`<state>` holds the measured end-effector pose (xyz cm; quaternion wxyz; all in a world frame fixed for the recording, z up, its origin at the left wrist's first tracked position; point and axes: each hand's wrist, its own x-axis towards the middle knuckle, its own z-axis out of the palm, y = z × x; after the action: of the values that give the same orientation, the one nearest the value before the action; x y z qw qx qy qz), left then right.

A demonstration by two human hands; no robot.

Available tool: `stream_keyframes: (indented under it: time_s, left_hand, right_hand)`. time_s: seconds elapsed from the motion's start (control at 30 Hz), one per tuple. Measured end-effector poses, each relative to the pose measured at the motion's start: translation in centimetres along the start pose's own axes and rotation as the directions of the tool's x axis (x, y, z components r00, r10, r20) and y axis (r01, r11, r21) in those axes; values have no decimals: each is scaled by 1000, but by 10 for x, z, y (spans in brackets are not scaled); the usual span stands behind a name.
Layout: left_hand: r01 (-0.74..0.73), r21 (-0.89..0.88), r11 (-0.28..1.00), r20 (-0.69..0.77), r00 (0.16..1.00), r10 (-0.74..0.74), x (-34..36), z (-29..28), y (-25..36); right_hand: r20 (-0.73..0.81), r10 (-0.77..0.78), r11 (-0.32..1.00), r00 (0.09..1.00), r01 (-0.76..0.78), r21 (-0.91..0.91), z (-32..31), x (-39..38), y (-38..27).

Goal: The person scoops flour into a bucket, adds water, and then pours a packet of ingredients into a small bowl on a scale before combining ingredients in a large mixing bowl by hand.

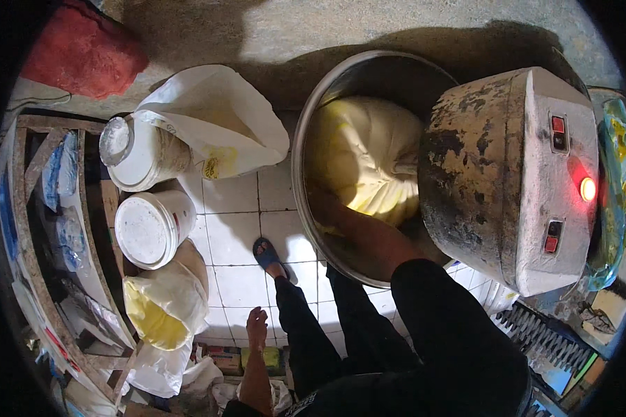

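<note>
My right arm reaches into a large round metal mixing bowl. My right hand is at the near left side of a big mass of pale yellow dough. It lies in shadow, and its fingers do not show clearly. The dough is smooth and folded, bunched toward the right. My left hand hangs low, away from the bowl, with loosely bent fingers and nothing in it. A worn mixer housing covers the bowl's right side; its end panel has red switches and a lit red lamp.
Left of the bowl stand a white lidded bucket, another bucket with a small tub on top, an open white sack and a bag with yellow contents. A wooden rack runs along the left. My sandalled foot rests on white tiles.
</note>
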<state>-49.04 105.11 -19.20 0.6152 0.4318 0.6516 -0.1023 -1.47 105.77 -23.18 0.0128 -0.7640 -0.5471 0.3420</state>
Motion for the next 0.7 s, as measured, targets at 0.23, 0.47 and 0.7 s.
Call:
stream_keyframes:
  time_s: [0.23,0.47,0.7]
  left_hand:
    - [51,13,999,3,999,-51,4,0,-18]
    - [49,-115,992,-11,999,-51,1,-8,-34]
    - [46,37,998,-38,998,-45,-17,-3,-26]
  right_hand:
    - [6,69,991,998,-69,116,-6,-10,-6]
    - [-92,150,947,984,-116,299,-1,-12,-9]
    - [-129,165,883,978,-89,461,-28,-27,-22]
